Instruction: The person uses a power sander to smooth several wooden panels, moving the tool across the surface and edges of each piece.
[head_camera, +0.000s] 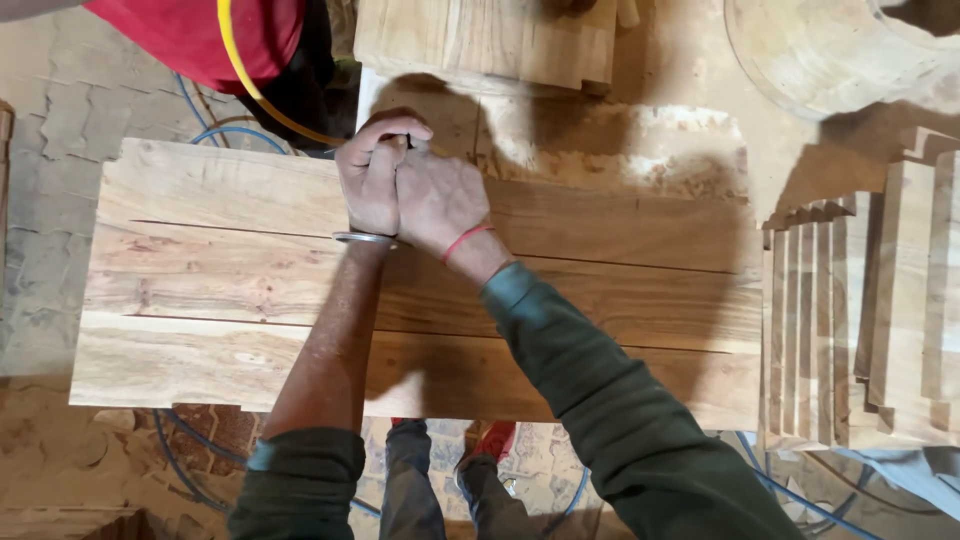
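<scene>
Over the wooden panel (560, 300), both hands press together: left hand (368, 175) clenched over a small object I cannot make out, right hand (438, 200) closed against it, near the panel's far edge.

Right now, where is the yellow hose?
In the head view, the yellow hose curves at the upper left, across a red garment, ending near the clasped left hand and right hand.

Wide glued-up panel of pale wooden planks (600, 300) lay across the middle. Both hands sat on its far edge, left hand (372, 180) touching right hand (435, 200). Stack of short wooden slats (860, 320) stood right of it, another pale wooden board (480, 40) behind, yellow hose (245, 80) far left.
</scene>
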